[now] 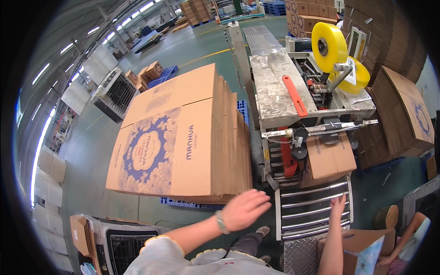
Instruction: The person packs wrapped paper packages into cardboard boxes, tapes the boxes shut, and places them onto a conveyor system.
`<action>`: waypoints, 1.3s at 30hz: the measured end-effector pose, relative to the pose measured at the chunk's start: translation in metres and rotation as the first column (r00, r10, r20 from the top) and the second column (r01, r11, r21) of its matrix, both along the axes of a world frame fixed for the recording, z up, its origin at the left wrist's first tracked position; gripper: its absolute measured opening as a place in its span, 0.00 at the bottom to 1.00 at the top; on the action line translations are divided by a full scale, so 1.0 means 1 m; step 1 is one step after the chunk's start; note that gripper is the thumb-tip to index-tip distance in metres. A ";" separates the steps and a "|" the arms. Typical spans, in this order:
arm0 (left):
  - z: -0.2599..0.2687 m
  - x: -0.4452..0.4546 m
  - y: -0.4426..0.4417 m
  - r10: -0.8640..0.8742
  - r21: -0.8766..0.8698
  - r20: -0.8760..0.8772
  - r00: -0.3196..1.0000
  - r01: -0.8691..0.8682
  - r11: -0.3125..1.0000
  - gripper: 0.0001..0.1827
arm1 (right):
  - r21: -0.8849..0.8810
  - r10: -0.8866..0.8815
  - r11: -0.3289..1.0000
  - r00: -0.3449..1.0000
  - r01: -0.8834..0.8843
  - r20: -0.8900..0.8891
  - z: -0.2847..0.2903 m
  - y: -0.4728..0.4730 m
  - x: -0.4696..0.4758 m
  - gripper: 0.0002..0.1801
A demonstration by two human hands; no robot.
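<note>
My left hand (246, 210), with a band at the wrist, is held palm down in the air near the lower right corner of a stack of flat cardboard cartons (192, 144). It holds nothing. Over the metal roller conveyor (312, 209) is my right hand (338, 202), empty, its fingers partly spread. Just beyond it a closed cardboard box (331, 158) lies on the rollers, partly under the carton sealing machine (285, 92). A yellowish roll of packing tape (329, 47) is mounted on top of the machine, and a red flat bar (295, 96) lies on its worn top plate.
At the lower right, a co-worker's arm (405, 240) reaches to an open cardboard box (367, 239) beside a diamond-plate surface (300, 254). More flat cartons (402, 110) are stacked right of the machine. An air cooler (130, 240) stands at lower left. A blue pallet (192, 202) supports the left stack.
</note>
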State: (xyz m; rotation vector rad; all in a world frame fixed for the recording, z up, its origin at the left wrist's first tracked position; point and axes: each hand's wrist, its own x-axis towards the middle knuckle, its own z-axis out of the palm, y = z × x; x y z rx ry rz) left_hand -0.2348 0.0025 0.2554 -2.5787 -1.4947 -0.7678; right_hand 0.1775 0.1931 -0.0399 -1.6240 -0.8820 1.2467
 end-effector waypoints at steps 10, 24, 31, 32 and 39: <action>0.067 -0.104 -0.081 0.344 0.187 -0.469 0.813 -0.290 0.939 0.29 | -0.375 0.318 0.852 0.930 -0.367 -0.187 -0.012 -0.322 -0.024 0.32; 0.216 -0.046 -0.153 0.524 0.721 0.005 0.852 -0.366 0.589 0.13 | -0.163 0.080 0.983 0.996 -0.085 -0.037 0.003 -0.450 0.081 0.18; 0.308 0.186 -0.191 -0.130 0.745 -0.458 0.879 0.459 0.484 0.34 | 0.322 0.119 0.888 0.841 -0.328 0.528 0.192 -0.485 0.048 0.42; 0.314 0.201 -0.195 -0.262 0.684 -0.460 0.849 0.527 0.505 0.35 | 0.339 0.075 0.886 0.819 -0.317 0.569 0.222 -0.494 0.048 0.46; 0.229 0.242 -0.095 -0.650 0.564 0.497 0.574 0.356 0.745 0.38 | 0.365 -0.260 0.931 0.694 -0.004 0.671 0.329 -0.575 0.091 0.42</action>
